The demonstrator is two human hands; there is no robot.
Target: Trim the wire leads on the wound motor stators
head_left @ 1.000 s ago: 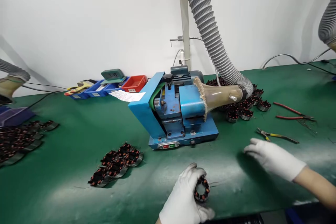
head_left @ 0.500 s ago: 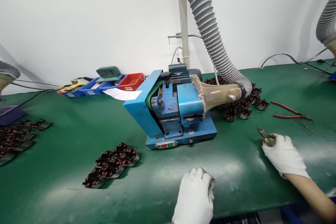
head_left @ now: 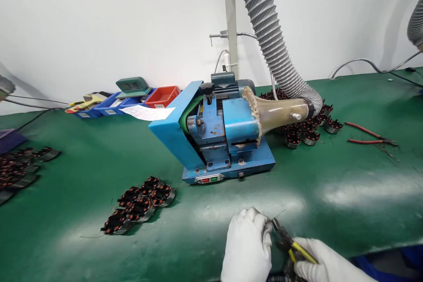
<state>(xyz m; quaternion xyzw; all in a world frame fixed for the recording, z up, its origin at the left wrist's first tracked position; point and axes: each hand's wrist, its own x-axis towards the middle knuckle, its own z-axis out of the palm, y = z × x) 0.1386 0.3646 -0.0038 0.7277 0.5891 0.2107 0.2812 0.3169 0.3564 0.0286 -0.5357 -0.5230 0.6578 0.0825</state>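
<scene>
My left hand [head_left: 247,244], in a white glove, is closed with its fingers curled under near the bench's front edge. What it holds is hidden; a thin wire [head_left: 280,213] pokes out beside its fingertips. In my gloved right hand [head_left: 319,260] is a pair of pliers [head_left: 287,239] with yellow and dark handles, wrapped by the fingers. The pliers' jaws point up and left, close to the left hand's fingertips. Left of the hands sits a small group of wound motor stators [head_left: 139,205], with black tops, copper windings and metal rims.
A blue belt-driven machine [head_left: 211,141] stands mid-bench, joined to a grey ribbed hose [head_left: 267,22]. More stators [head_left: 310,136] lie behind its nozzle and others [head_left: 20,169] at far left. Red-handled pliers [head_left: 372,134] rest right. Bins [head_left: 161,97] and a clock [head_left: 132,84] line the wall.
My right hand has brought the pliers left and toward me, from the bench's right side up to my left hand. My left hand stays nearly in place. The view has shifted slightly.
</scene>
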